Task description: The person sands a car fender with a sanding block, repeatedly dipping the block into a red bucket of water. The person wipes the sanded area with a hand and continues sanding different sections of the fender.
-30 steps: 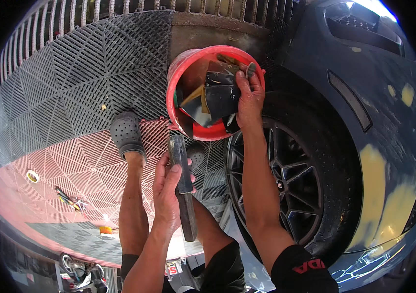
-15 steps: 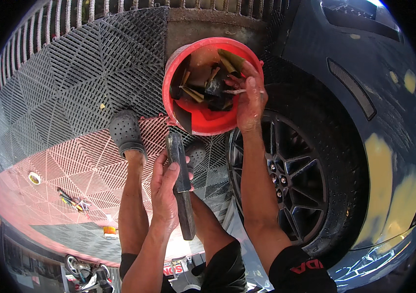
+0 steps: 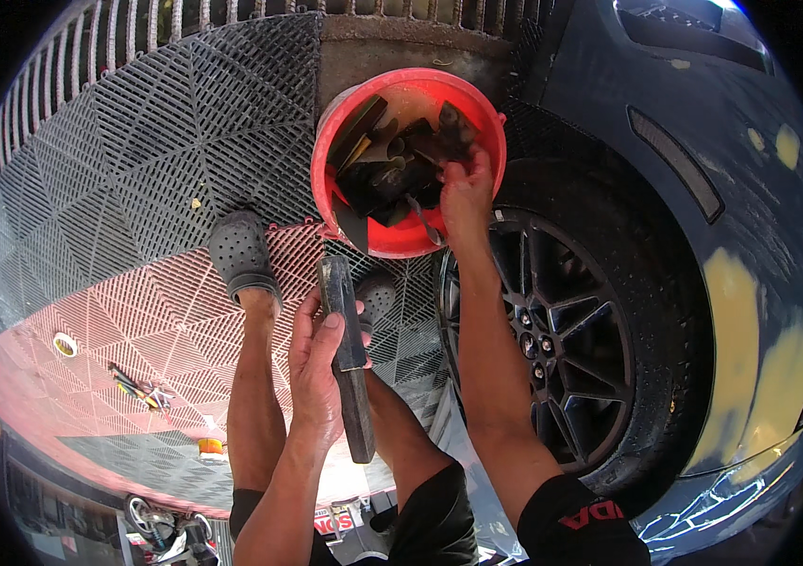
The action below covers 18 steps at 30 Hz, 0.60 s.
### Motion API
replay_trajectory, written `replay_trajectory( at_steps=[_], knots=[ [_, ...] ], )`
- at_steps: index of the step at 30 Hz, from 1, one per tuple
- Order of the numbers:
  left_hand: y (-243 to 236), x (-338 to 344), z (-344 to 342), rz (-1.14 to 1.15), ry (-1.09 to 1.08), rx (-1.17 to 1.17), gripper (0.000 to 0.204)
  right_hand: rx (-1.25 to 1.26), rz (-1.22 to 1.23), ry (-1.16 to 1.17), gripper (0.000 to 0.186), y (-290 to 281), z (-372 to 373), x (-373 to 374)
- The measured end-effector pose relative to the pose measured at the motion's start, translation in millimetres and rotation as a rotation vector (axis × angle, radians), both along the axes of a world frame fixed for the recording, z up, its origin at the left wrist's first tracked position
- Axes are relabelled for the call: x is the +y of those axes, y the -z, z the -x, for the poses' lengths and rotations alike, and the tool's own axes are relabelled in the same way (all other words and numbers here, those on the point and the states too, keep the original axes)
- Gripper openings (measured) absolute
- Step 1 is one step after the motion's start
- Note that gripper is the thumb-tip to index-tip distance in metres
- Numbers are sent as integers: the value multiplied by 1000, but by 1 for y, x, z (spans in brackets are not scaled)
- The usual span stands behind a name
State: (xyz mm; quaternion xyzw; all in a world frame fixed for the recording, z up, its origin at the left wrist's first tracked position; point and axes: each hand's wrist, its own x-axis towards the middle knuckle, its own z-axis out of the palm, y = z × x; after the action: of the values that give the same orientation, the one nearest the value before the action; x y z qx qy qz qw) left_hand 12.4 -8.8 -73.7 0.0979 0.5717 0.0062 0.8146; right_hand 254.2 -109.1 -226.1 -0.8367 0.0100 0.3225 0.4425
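My left hand [image 3: 315, 357] is closed around a long dark sanding block [image 3: 355, 406], held upright in front of my legs. A dark sheet wraps its upper part. Farther off to the right, my right hand [image 3: 468, 193] reaches over the near right rim of a red bucket [image 3: 397, 252]. Its fingers are pinched against a dark piece of sandpaper [image 3: 455, 130] at the bucket's right side. Several curled sandpaper pieces [image 3: 384, 146] lie in murky water there. A thin, pale, strand-like thing [image 3: 428, 224] hangs by the near inner wall.
Close on the right stand a car wheel [image 3: 571, 349] and a grey car panel with yellowish patches [image 3: 734, 358]. My clog [image 3: 241, 247] rests on grid floor tiles [image 3: 147, 160]. A tape roll [image 3: 66, 344], some tools [image 3: 140, 389] and an orange-and-white tub [image 3: 211, 448] lie left.
My right hand has shifted slightly left and its fingers have drawn together. The sandpaper pieces in the bucket have moved about. My left hand and the sanding block stay put.
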Motion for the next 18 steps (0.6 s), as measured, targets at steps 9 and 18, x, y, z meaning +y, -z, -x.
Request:
replay_trajectory(
  at_steps=[9, 18],
  knots=[
    [0, -3, -1, 2, 21, 3, 57, 76, -44, 25, 55, 23, 19, 6],
    [1, -7, -1, -11, 26, -11, 57, 15, 26, 100, 52, 9, 16, -9]
  ],
)
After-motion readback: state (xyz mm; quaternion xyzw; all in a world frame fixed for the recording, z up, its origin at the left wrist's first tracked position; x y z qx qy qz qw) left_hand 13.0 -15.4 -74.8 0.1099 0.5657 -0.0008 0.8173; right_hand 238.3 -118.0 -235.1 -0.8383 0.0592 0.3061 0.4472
